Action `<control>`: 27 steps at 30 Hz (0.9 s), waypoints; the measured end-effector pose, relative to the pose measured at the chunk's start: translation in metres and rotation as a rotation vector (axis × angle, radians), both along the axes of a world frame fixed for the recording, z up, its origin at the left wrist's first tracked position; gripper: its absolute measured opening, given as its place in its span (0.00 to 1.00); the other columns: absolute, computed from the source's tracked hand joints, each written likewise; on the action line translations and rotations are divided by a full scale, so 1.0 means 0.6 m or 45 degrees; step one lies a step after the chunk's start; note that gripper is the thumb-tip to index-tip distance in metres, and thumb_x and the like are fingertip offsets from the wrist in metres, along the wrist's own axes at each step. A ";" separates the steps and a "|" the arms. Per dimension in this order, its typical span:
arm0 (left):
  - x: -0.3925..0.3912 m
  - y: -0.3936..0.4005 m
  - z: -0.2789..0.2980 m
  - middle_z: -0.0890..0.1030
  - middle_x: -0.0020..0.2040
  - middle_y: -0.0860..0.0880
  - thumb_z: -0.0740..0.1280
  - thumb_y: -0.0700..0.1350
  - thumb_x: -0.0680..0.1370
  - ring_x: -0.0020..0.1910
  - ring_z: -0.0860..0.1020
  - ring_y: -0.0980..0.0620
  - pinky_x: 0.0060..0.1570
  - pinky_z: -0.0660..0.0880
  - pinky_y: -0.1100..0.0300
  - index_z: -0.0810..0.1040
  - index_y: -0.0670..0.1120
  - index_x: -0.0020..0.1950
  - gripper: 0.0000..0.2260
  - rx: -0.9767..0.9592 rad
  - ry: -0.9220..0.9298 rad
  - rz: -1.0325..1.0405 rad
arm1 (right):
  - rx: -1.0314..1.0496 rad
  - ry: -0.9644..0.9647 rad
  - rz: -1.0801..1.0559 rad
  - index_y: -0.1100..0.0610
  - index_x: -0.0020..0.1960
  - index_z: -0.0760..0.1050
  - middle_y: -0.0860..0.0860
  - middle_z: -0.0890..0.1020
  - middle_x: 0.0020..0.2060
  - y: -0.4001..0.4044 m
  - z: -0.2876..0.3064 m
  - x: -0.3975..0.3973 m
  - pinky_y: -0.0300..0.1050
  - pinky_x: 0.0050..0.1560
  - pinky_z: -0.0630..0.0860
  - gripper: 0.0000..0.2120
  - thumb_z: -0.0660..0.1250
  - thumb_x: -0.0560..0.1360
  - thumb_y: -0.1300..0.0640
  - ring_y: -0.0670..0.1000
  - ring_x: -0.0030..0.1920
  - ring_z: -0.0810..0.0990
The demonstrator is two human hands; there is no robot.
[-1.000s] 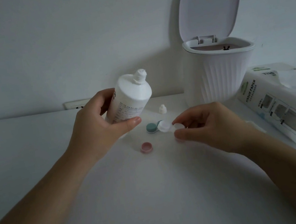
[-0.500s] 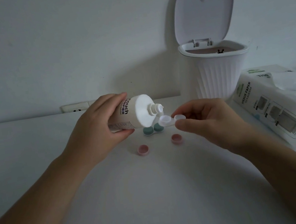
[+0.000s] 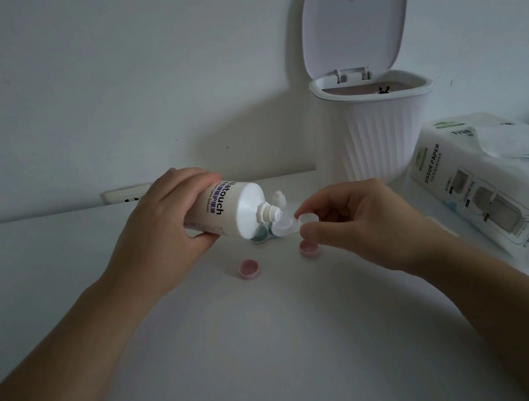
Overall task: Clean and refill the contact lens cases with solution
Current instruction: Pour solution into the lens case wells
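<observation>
Case: clear plastic twin-well lens case (image 3: 290,227) being pinched by right-hand fingers (image 3: 316,232).
Bottle: white plastic solution bottle (image 3: 223,212) being gripped, tilted, in left hand (image 3: 161,234).
Risk: squeezing hard is likely overflowing the well.

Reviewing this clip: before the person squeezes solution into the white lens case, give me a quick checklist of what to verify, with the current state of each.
1. Solution bottle uncapped, its small cap standing on the table behind: ok.
2. Left hand grips the bottle, tilted with its nozzle pointing down toward the case: ok.
3. Right hand pinches the white lens case at one end, well open upward: ok.
4. Nozzle directly over the near well: cannot tell; it looks close, but depth is unclear.
5. Two pink caps off and lying on the table: ok.
6. Well already wiped clean: cannot tell.
</observation>
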State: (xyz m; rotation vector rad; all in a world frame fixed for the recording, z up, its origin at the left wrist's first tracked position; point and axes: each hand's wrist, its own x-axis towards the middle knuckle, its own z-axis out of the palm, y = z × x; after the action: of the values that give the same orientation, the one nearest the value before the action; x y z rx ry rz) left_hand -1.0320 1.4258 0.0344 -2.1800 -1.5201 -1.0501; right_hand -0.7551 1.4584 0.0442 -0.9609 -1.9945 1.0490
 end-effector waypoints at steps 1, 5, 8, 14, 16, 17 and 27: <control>0.000 0.000 0.000 0.80 0.63 0.47 0.81 0.35 0.65 0.62 0.75 0.47 0.67 0.66 0.63 0.79 0.42 0.65 0.29 -0.005 -0.002 0.003 | 0.008 -0.016 -0.001 0.51 0.48 0.84 0.50 0.88 0.37 -0.001 0.000 0.000 0.65 0.54 0.80 0.05 0.75 0.73 0.54 0.57 0.43 0.87; 0.000 0.000 0.001 0.80 0.63 0.45 0.81 0.33 0.65 0.63 0.73 0.48 0.73 0.59 0.65 0.79 0.40 0.64 0.29 0.025 0.014 -0.009 | 0.033 -0.053 -0.001 0.49 0.48 0.84 0.49 0.88 0.37 -0.001 -0.001 -0.001 0.65 0.53 0.80 0.05 0.75 0.72 0.52 0.59 0.43 0.86; 0.000 0.001 0.003 0.80 0.62 0.45 0.81 0.32 0.64 0.63 0.73 0.49 0.75 0.58 0.64 0.79 0.40 0.64 0.29 0.024 0.029 -0.017 | 0.046 -0.058 0.005 0.49 0.48 0.84 0.48 0.88 0.37 0.000 -0.002 -0.001 0.65 0.51 0.80 0.05 0.75 0.72 0.52 0.62 0.43 0.85; 0.001 0.003 0.004 0.79 0.61 0.46 0.79 0.31 0.64 0.61 0.77 0.45 0.78 0.58 0.54 0.79 0.41 0.64 0.29 0.009 0.060 -0.021 | 0.072 -0.078 0.018 0.48 0.48 0.84 0.50 0.87 0.36 0.001 -0.004 0.000 0.63 0.50 0.80 0.04 0.75 0.73 0.53 0.63 0.42 0.85; 0.001 0.003 0.004 0.79 0.61 0.46 0.79 0.30 0.64 0.61 0.77 0.43 0.78 0.59 0.50 0.78 0.41 0.64 0.29 0.025 0.072 -0.021 | 0.077 -0.084 0.022 0.48 0.48 0.84 0.49 0.87 0.36 0.001 -0.005 0.000 0.59 0.48 0.80 0.04 0.75 0.73 0.53 0.62 0.42 0.84; 0.001 0.003 0.005 0.79 0.61 0.45 0.79 0.30 0.64 0.61 0.78 0.42 0.78 0.59 0.49 0.79 0.41 0.63 0.29 0.032 0.079 -0.021 | 0.080 -0.085 0.021 0.47 0.48 0.84 0.49 0.87 0.36 0.002 -0.005 0.000 0.57 0.47 0.79 0.04 0.75 0.73 0.53 0.62 0.41 0.84; 0.004 0.002 0.009 0.80 0.60 0.44 0.78 0.29 0.63 0.60 0.78 0.40 0.76 0.60 0.41 0.79 0.40 0.62 0.28 0.069 0.113 -0.028 | 0.084 -0.115 0.035 0.49 0.50 0.84 0.50 0.87 0.37 0.001 -0.004 -0.001 0.55 0.49 0.81 0.06 0.74 0.74 0.53 0.57 0.41 0.85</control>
State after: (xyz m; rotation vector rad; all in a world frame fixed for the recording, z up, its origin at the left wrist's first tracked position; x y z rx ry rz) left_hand -1.0295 1.4269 0.0400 -2.1810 -1.4164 -0.9760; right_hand -0.7558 1.4588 0.0418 -0.9636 -2.1076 0.9637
